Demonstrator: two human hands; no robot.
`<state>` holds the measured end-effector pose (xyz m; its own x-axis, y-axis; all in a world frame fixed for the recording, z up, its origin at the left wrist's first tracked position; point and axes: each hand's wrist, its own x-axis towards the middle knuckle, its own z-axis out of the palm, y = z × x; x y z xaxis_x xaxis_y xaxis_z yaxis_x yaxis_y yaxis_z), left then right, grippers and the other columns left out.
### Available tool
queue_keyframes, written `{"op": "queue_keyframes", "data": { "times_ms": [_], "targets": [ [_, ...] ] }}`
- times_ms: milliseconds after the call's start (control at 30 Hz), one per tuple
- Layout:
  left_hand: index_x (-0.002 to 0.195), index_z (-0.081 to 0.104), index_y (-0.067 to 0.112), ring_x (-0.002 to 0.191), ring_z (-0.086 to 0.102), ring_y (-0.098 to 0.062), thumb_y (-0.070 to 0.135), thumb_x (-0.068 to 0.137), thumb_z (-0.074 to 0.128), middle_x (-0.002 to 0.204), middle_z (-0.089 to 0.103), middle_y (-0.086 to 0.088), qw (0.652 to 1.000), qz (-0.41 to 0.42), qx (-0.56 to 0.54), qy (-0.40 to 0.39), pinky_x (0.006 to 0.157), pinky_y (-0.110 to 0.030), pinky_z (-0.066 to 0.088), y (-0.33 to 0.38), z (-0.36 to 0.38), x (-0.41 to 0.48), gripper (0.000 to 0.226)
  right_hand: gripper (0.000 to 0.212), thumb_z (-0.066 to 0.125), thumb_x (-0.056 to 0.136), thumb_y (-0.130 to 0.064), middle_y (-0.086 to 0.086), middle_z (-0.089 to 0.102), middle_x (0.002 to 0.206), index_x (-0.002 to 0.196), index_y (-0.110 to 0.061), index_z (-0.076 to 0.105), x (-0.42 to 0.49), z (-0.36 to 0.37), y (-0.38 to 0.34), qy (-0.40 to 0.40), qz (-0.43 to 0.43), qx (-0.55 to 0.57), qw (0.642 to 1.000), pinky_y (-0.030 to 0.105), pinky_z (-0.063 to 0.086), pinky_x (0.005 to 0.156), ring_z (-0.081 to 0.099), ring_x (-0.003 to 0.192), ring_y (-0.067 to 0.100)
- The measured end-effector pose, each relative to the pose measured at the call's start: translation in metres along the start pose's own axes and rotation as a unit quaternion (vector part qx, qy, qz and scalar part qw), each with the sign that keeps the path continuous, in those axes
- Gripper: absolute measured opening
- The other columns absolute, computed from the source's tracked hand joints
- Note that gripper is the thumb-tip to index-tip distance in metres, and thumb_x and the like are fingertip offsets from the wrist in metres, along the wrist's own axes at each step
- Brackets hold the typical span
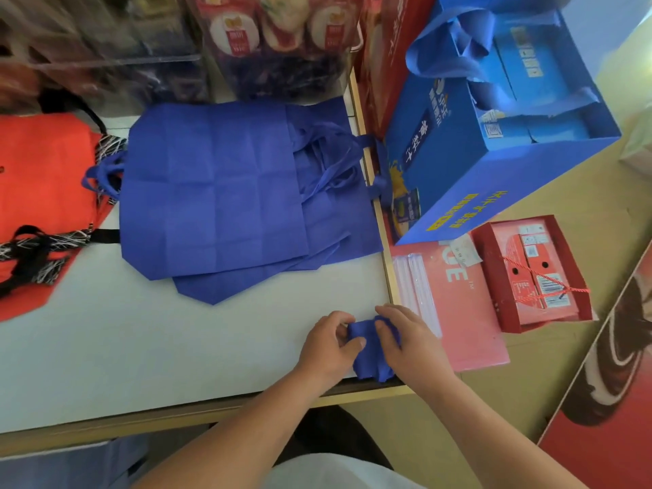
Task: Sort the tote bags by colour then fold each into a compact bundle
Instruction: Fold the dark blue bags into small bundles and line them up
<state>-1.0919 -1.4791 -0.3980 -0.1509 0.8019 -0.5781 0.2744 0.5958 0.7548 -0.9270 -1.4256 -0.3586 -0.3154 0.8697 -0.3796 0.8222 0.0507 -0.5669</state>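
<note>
Blue tote bag (370, 360): a small wrinkled bundle, fingers (354, 343) of left hand (326, 349) and right hand (412, 344) pinching it.

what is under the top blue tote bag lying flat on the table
More blue bags lie under the top blue bag; their edges stick out at its near and right sides. How many there are is hidden by it.

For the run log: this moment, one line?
step: folding; left hand, right hand: grip small blue fabric bundle; waiting: flat blue tote stack, orange-red totes
</note>
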Motion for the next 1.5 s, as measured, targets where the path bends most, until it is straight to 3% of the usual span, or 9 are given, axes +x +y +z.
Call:
{"op": "queue_keyframes", "data": {
  "times_ms": [133,367,633,833,1067,1167,1267,1400,1500],
  "targets": [
    [0.133,0.056,0.027,0.105,0.06,-0.007,0.038,0.102,0.058,0.12,0.06,0.011,0.999,0.001,0.049,0.004,0.089,-0.016,0.047,-0.003,-0.016,-0.011,0.033,0.032,0.055,0.097,-0.032,0.005,0.067,0.132,0.121,-0.017,0.072,0.002,0.014,-0.007,0.054,-0.093,-0.135,0.985,0.051,0.05,0.105,0.056,0.131,0.032],
    [0.127,0.062,0.025,0.11,0.059,-0.009,0.032,0.103,0.057,0.122,0.063,0.007,0.996,-0.069,0.021,0.059,0.092,-0.021,0.046,-0.034,-0.083,-0.038,0.025,0.05,0.036,0.098,-0.055,-0.011,0.072,0.109,0.11,-0.026,0.075,0.013,0.023,-0.031,-0.046,-0.118,-0.197,0.972,0.04,0.046,0.107,0.066,0.109,0.016],
    [0.124,0.063,0.019,0.109,0.064,-0.016,0.027,0.099,0.063,0.123,0.063,0.001,0.974,-0.091,-0.025,0.204,0.098,-0.031,0.05,-0.059,-0.201,-0.035,0.026,0.035,0.048,0.102,-0.053,-0.02,0.066,0.105,0.111,-0.029,0.071,0.044,0.033,-0.139,-0.1,-0.066,-0.029,0.992,0.029,0.052,0.089,0.063,0.098,0.005],
    [0.132,0.058,0.014,0.12,0.058,-0.022,0.028,0.092,0.072,0.134,0.055,-0.003,0.943,-0.1,-0.044,0.314,0.107,-0.043,0.047,-0.075,-0.308,0.004,0.044,0.048,0.054,0.098,-0.052,0.017,0.067,0.095,0.091,-0.006,0.064,0.073,0.068,-0.22,-0.141,-0.015,0.143,0.979,0.033,0.047,0.069,0.065,0.089,0.032],
    [0.097,0.067,0.021,0.085,0.071,-0.014,0.024,0.09,0.076,0.099,0.076,0.002,0.949,-0.101,-0.178,0.24,0.068,-0.027,0.053,-0.075,-0.346,0.04,0.012,0.019,0.061,0.099,-0.041,-0.022,0.071,0.081,0.086,-0.032,0.071,0.072,0.091,-0.247,-0.129,-0.005,0.102,0.986,0.018,0.048,0.072,0.065,0.079,-0.003],
    [0.101,0.07,0.012,0.07,0.065,-0.017,0.025,0.097,0.068,0.1,0.076,-0.007,0.954,-0.095,-0.197,0.207,0.056,-0.026,0.05,-0.05,-0.35,0.031,0.013,0.006,0.064,0.097,-0.04,-0.023,0.072,0.098,0.098,-0.037,0.069,0.063,0.097,-0.253,-0.095,0.012,0.112,0.989,0.023,0.051,0.082,0.065,0.093,-0.005],
    [0.105,0.07,0.01,0.055,0.063,-0.002,0.018,0.102,0.061,0.09,0.072,-0.002,0.944,-0.054,-0.256,0.201,0.047,-0.017,0.047,-0.017,-0.353,0.0,0.012,0.046,0.076,0.088,-0.04,-0.021,0.06,0.126,0.132,-0.033,0.061,0.051,0.103,-0.261,0.006,-0.043,0.081,0.996,0.026,0.05,0.096,0.058,0.116,-0.001],
    [0.096,0.069,0.018,0.069,0.068,-0.014,0.023,0.099,0.063,0.086,0.074,0.003,0.906,-0.029,-0.266,0.327,0.062,-0.035,0.057,-0.003,-0.341,-0.053,0.008,0.075,0.078,0.079,-0.054,-0.013,0.048,0.149,0.147,-0.034,0.051,0.039,0.111,-0.288,0.049,-0.178,0.037,0.982,0.024,0.039,0.107,0.043,0.138,0.003],
    [0.098,0.071,0.018,0.077,0.072,-0.023,0.022,0.099,0.063,0.087,0.076,0.0,0.887,-0.051,-0.325,0.324,0.065,-0.041,0.06,-0.001,-0.314,-0.099,0.008,0.056,0.067,0.093,-0.05,-0.008,0.052,0.149,0.146,-0.039,0.052,0.032,0.122,-0.298,0.033,-0.27,0.023,0.962,0.03,0.045,0.106,0.049,0.136,0.01]
  ]
}}
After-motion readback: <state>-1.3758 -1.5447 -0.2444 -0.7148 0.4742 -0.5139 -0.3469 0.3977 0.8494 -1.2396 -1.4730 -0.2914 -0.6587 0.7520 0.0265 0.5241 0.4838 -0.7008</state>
